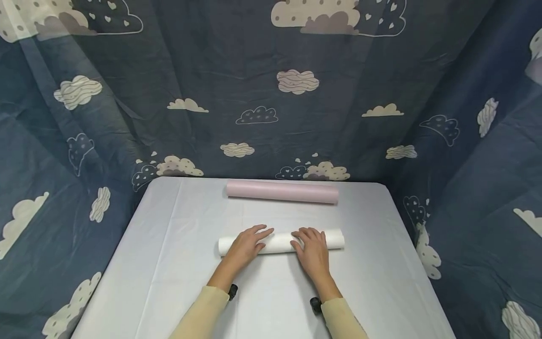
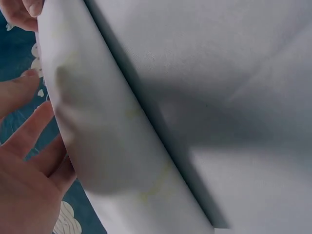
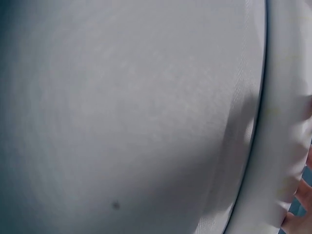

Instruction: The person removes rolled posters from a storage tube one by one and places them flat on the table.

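A white roll [image 1: 279,243] with faint yellow marks lies crosswise on the white-covered table. Spread, fairly straight fingers of my left hand [image 1: 245,247] touch the roll left of its middle. Over its right part rests my right hand [image 1: 314,252], fingers lightly bent across the top. In the left wrist view, the left hand [image 2: 29,180] is along the edge of the white roll [image 2: 102,126], and part of the right hand [image 2: 22,12] is at the upper left. The right wrist view has the roll [image 3: 280,97] along its right side, with only some fingertips [image 3: 303,192] in sight.
Behind the white roll, near the far table edge, lies a pink roll [image 1: 281,192] roughly parallel to it. The table [image 1: 190,282] has a white cover. A dark blue cloud-patterned cloth [image 1: 237,61] hangs around the back and sides.
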The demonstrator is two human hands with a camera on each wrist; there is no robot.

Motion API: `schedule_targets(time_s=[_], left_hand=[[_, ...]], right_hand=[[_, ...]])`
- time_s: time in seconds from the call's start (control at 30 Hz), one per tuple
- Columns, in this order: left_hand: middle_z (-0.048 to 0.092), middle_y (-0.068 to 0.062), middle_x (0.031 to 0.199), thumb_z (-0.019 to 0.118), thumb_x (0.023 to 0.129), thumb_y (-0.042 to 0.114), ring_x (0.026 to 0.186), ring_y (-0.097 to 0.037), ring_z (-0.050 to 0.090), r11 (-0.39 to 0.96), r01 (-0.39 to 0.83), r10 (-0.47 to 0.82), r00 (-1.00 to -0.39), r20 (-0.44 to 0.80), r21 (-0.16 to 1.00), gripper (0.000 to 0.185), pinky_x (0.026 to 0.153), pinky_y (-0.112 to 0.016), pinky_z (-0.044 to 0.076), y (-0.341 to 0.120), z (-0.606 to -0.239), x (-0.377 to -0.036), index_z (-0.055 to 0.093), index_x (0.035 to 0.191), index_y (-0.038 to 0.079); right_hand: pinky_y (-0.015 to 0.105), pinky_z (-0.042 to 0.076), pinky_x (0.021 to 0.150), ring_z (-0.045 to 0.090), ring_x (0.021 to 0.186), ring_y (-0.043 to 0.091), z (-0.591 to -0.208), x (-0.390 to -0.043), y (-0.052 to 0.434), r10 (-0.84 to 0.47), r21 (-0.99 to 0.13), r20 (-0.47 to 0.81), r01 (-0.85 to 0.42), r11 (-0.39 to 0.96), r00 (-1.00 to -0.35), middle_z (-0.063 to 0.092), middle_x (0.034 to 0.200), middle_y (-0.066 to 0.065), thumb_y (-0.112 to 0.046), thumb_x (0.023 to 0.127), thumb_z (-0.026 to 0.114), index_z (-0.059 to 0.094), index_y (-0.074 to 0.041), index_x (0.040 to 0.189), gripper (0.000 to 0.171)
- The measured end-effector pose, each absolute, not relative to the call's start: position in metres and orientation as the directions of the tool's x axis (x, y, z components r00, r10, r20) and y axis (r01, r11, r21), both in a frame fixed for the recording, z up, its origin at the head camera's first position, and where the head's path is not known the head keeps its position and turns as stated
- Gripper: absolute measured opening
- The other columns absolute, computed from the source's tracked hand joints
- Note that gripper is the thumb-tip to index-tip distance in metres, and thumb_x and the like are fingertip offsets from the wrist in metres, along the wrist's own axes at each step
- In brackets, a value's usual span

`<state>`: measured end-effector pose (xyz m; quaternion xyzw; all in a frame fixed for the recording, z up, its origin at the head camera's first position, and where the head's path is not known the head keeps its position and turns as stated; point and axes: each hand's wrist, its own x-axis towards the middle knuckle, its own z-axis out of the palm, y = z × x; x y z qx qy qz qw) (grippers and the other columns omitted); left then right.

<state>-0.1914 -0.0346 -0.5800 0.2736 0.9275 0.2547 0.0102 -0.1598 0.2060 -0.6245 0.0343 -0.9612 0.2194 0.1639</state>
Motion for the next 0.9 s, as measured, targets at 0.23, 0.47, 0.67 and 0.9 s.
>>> schedule_targets(time_s=[0.23, 0.47, 0.67, 0.9], left_hand=[[0.073, -0.008, 0.139, 0.078, 0.094, 0.006, 0.128, -0.032, 0.069, 0.777, 0.399, 0.456, -0.89, 0.002, 0.487, 0.062, 0.11, -0.047, 0.054, -0.033, -0.575, -0.191, 0.061, 0.151, 0.02], [0.072, -0.007, 0.139, 0.082, 0.091, 0.01, 0.129, -0.03, 0.069, 0.828, 0.36, 0.432, -0.899, -0.078, 0.43, 0.066, 0.111, -0.045, 0.054, -0.03, -0.57, -0.191, 0.06, 0.152, 0.022], [0.073, -0.006, 0.135, 0.084, 0.088, 0.011, 0.12, -0.031, 0.071, 0.832, 0.41, 0.469, -0.88, -0.08, 0.373, 0.065, 0.102, -0.044, 0.059, -0.027, -0.566, -0.183, 0.063, 0.149, 0.019], [0.075, -0.006, 0.129, 0.086, 0.086, 0.01, 0.116, -0.028, 0.073, 0.831, 0.422, 0.467, -0.883, -0.042, 0.364, 0.064, 0.1, -0.041, 0.06, -0.029, -0.565, -0.178, 0.065, 0.147, 0.016]], right_hand=[[0.072, 0.032, 0.122, 0.059, 0.136, 0.037, -0.624, -0.161, 0.204, -0.017, -0.384, 0.351, -0.161, 0.909, -0.936, 0.074, 0.131, 0.007, -0.034, 0.093, 0.081, 0.079, -0.021, 0.118, 0.029], [0.069, 0.035, 0.122, 0.056, 0.14, 0.038, -0.619, -0.158, 0.201, -0.016, -0.338, 0.39, -0.159, 0.927, -0.921, 0.069, 0.141, 0.009, -0.035, 0.09, 0.084, 0.08, -0.023, 0.119, 0.031], [0.048, 0.046, 0.094, 0.058, 0.109, 0.033, -0.619, -0.145, 0.199, 0.157, -0.434, 0.449, -0.061, 0.899, -0.88, 0.065, 0.122, 0.01, -0.035, 0.087, 0.088, 0.079, -0.022, 0.123, 0.039], [0.045, 0.048, 0.081, 0.059, 0.096, 0.032, -0.621, -0.135, 0.2, 0.254, -0.478, 0.502, -0.021, 0.878, -0.827, 0.066, 0.111, 0.013, -0.032, 0.086, 0.089, 0.078, -0.018, 0.122, 0.04]])
